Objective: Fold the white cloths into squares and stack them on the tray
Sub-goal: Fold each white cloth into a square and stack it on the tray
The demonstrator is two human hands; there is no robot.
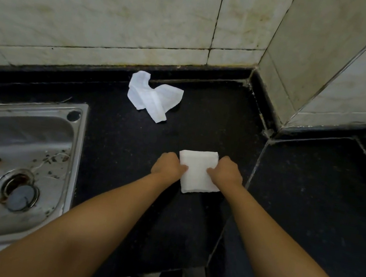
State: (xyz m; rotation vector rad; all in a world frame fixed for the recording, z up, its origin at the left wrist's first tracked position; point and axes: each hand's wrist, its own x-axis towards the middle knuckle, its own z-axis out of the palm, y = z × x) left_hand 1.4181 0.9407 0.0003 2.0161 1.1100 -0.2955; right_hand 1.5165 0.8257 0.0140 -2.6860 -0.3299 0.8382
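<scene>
Sink (15, 159): steel, set into the table (312, 194) at far left; round drain in its basin, debris scattered on the basin floor.

Loose cloth (153, 95): white, crumpled and unfolded, lying on the dark table near the tiled wall (102, 6), well apart from both hands and beyond them.

Left hand (168, 163): forearm reaching forward from lower left; fingers curled, pinching the left edge of the folded cloth.

Folded cloth (197, 171): white, a near-square packet flat on the table, directly between the two hands and touching both. Its long axis runs away from the person, tilted slightly so the near end leans right; near corners project past the wrists.

Right hand (227, 173): forearm reaching forward from lower right; fingers curled, pinching the cloth's right edge, opposite the left hand.

Corner: tiled walls meet at upper right, where the table turns.
</scene>
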